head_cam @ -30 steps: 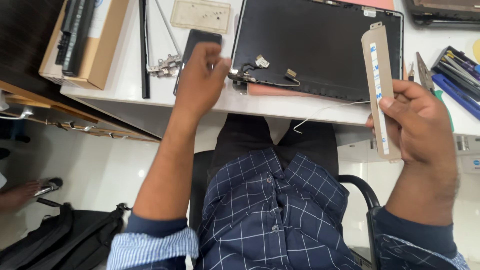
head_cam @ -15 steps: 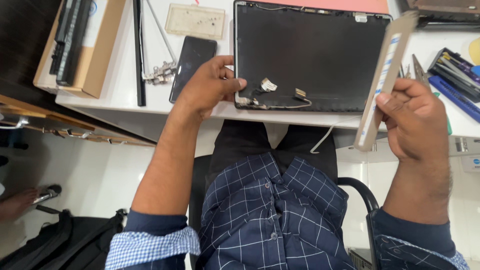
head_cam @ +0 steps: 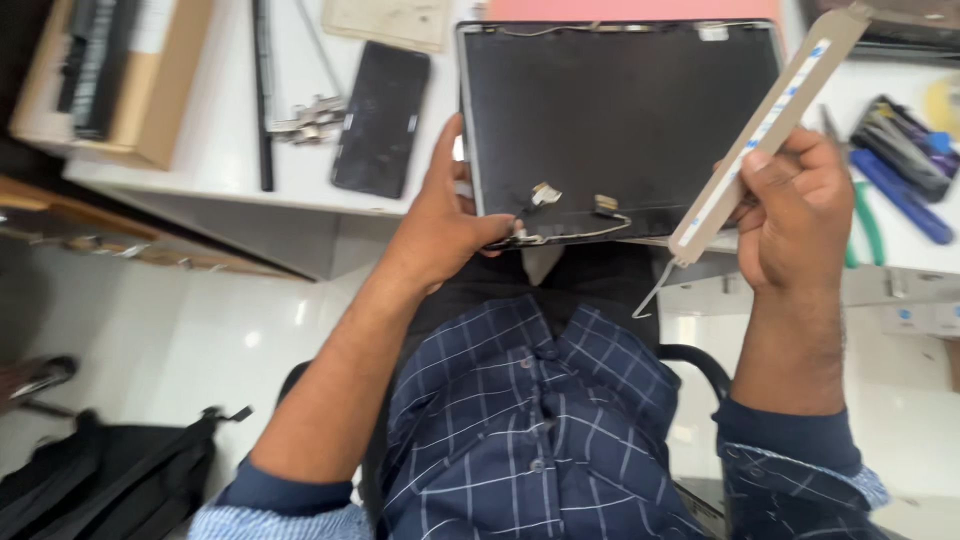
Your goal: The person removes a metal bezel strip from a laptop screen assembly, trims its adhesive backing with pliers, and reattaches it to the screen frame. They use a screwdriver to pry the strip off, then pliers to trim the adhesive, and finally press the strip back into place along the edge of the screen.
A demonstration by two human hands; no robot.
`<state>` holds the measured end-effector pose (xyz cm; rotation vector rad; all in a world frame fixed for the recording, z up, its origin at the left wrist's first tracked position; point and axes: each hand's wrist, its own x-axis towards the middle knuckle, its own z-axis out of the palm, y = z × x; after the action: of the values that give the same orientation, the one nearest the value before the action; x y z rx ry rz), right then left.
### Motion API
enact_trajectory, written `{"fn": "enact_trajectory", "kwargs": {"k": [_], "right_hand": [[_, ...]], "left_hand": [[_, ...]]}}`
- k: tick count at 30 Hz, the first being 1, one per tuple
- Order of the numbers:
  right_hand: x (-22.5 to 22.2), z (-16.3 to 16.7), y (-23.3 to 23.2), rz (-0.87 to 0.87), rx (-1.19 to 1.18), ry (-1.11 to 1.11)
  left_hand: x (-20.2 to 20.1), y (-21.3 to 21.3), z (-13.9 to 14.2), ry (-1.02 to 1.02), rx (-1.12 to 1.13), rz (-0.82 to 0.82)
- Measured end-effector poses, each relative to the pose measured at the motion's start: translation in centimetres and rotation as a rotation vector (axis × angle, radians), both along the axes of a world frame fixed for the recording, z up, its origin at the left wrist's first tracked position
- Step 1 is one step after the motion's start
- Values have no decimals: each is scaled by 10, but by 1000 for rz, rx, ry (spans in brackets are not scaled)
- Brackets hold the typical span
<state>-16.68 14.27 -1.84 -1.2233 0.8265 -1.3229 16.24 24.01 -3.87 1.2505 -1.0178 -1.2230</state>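
Cardboard box [head_cam: 150, 110] at the counter's [head_cam: 225, 150] far left corner holds a dark, flat battery-like pack [head_cam: 95, 60], as far as I can tell. My left hand [head_cam: 445, 225] pinches the near left corner of the black laptop lid [head_cam: 620, 110] lying on the counter. My right hand [head_cam: 795, 205], raised beside the lid, grips a long grey strip [head_cam: 765, 130] tilted diagonally, well apart from the left hand.

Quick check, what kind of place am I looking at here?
Likely an electronics repair bench: a stripped laptop lid with loose cables under the left hand, a phone lying beside it, hand tools at the right.
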Motion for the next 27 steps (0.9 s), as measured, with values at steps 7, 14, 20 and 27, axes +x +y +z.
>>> {"fn": "enact_trajectory", "kwargs": {"k": [7,14,20,27], "right_hand": [[-131,9,-26,-533,-42,180],[-152,-6,-23,-389,-99,203],[-83,3,-19,-308,-88,240],[-63,9,-16,-177,-21,173]], "left_hand": [[-1,-4,-15,77,-72,-103],[8,5,9,19,-90,-60],[20,16,33,-8,-317,-116],[35,25,48,115,-376,-109]]}}
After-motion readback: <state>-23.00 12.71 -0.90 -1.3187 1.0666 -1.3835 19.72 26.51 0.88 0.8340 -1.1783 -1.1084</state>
